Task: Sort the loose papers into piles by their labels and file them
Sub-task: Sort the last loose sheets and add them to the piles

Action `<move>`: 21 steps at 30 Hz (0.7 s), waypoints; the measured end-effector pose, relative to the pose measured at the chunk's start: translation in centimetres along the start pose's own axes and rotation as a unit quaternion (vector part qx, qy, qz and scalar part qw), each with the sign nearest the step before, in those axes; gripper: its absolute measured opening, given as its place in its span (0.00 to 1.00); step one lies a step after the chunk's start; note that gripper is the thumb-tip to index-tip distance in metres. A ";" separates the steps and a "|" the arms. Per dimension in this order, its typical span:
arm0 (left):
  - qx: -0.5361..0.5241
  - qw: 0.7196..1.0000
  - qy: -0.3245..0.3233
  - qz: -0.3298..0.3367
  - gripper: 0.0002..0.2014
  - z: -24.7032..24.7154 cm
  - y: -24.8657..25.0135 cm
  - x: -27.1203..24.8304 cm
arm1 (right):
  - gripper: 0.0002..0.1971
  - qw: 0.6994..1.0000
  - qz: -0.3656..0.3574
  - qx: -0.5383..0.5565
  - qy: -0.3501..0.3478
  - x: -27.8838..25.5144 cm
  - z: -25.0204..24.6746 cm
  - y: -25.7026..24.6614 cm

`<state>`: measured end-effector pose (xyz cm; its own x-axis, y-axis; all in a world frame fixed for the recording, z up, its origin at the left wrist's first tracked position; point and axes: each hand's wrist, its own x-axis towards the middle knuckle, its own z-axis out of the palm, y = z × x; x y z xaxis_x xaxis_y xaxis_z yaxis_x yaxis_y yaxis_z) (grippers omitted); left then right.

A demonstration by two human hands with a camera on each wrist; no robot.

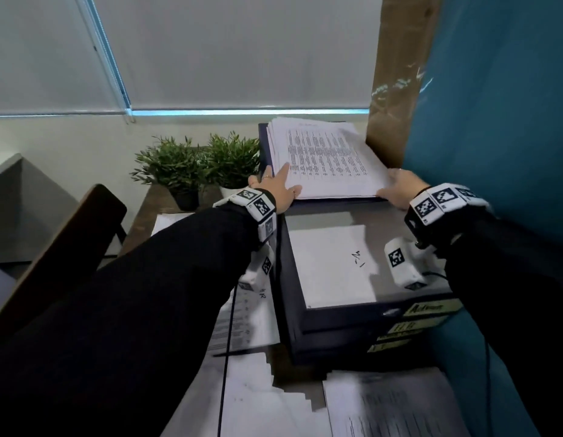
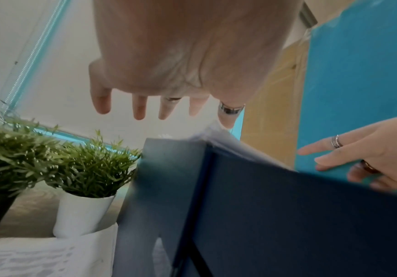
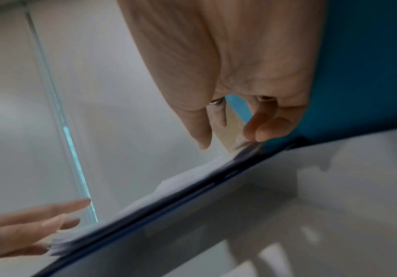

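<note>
A stack of printed papers (image 1: pixel 324 159) lies on an open dark blue folder (image 1: pixel 263 146) at the far end of the desk. My left hand (image 1: pixel 281 184) rests flat on the stack's left edge, fingers straight. In the left wrist view its fingers (image 2: pixel 164 108) spread above the papers (image 2: pixel 221 138) and the folder cover (image 2: pixel 275 196). My right hand (image 1: pixel 396 187) touches the stack's near right corner with relaxed fingers. In the right wrist view its fingertips (image 3: pixel 261 131) meet the folder edge (image 3: pixel 192 198), and the thumb hangs over the papers (image 3: pixel 168 193).
Nearer me sits a pile of labelled dark binders (image 1: pixel 337 320) with a white sheet (image 1: pixel 330 263) on top. Loose papers lie at lower left (image 1: pixel 242 316) and lower right (image 1: pixel 393 405). Two potted plants (image 1: pixel 176 165) stand left of the folder. A teal partition (image 1: pixel 494 121) walls the right side.
</note>
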<state>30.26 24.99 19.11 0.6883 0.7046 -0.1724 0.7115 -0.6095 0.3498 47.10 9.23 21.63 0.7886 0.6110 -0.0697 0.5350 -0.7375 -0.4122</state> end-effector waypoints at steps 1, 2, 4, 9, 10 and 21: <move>-0.012 1.000 0.006 -0.003 0.33 -0.5 -0.3 -0.9 | 0.27 1.000 -0.006 0.010 0.004 -0.4 -0.3 -0.1; -0.024 1.000 0.015 -0.005 0.33 -1.0 -0.7 -1.6 | 0.29 1.000 -0.010 0.027 0.011 -1.1 -0.6 -0.3; -0.059 0.997 0.042 0.001 0.32 -2.0 -1.5 -3.5 | 0.28 0.998 -0.023 0.046 0.047 -3.0 -1.4 -1.0; -0.144 0.988 0.058 0.012 0.29 -4.0 -4.7 -10.6 | 0.17 0.979 -0.115 0.097 0.137 -9.8 -2.8 -5.2; -0.160 0.986 0.048 0.013 0.29 -3.8 -5.8 -11.6 | 0.15 0.971 -0.140 0.126 0.146 -11.5 -2.8 -6.1; -0.143 0.976 -0.164 -0.003 0.19 6.8 -18.0 -27.9 | 0.10 0.926 -0.109 0.346 -0.108 -28.2 12.0 -3.8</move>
<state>-0.80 13.81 11.38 0.7263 0.5246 -0.4441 0.6789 -0.4466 0.5828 19.16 -1.75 14.26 0.5661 0.8217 -0.0656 0.2925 -0.2746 -0.9160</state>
